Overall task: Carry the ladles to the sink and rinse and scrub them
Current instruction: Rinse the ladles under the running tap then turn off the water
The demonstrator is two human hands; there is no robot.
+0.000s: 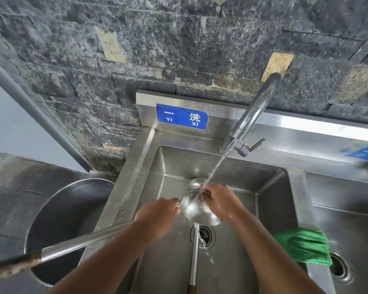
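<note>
Two basins make up the steel sink (272, 172), set against a dark, mottled stone wall (136, 49) that fills the upper frame. At lower left a big round metal pot (57, 209) stands beside the sink. The tap (255, 115) arcs in from upper right, its stream falling onto the ladles at centre. A green cloth (302, 247) lies on the divider at right, just beside the right forearm. A blue sign (182, 116) sits on the splashback. Above the drain (206, 236), the left hand (157, 217) wraps round the neck of the held ladle (197, 211), whose handle runs lower left across the pot. The right hand (219, 202) cups its bowl, fingers curled on the rim. A second ladle (193, 262) lies in the basin beneath.
</note>
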